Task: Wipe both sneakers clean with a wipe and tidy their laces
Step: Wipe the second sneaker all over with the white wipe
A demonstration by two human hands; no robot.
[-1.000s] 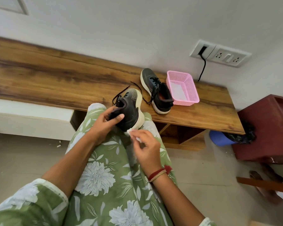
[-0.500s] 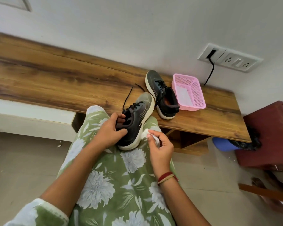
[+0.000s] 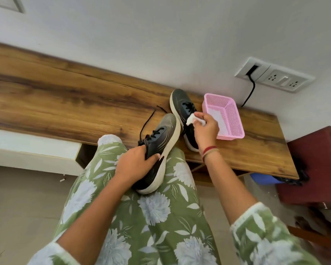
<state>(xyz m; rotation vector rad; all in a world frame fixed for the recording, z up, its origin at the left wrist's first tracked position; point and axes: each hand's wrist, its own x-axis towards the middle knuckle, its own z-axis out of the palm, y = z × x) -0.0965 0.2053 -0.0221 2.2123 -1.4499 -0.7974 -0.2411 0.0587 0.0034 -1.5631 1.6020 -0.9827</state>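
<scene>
Position: the person sits facing a wooden bench [image 3: 65,104] set against a white wall, with legs in green floral trousers [image 3: 151,217].

First sneaker [image 3: 161,144]: dark upper, pale sole. It rests on the lap, heel near, toe pointing far and reaching the near edge of the bench. Its black lace [image 3: 147,122] is loose and trails over the bench top to the far left of the toe.

Left hand [image 3: 136,166]: grips the first sneaker at the collar. The thumb lies along the right side panel; the other fingers curl over the opening and their tips are hidden.

Second sneaker [image 3: 181,103]: stands on the bench, just right of the first sneaker's toe and just left of a pink mesh basket [image 3: 232,119]. Its near half is covered by the right hand.

Right hand [image 3: 205,130]: fingers bunched, pinching a crumpled white wipe [image 3: 191,119]. The wipe sits over the lace area of the second sneaker; contact cannot be confirmed. A red and gold thread band circles the wrist.

Surroundings: a socket panel [image 3: 275,77] is on the wall far right, with a black cable [image 3: 250,91] dropping behind the bench. A maroon cabinet [image 3: 313,165] stands right of the bench.
</scene>
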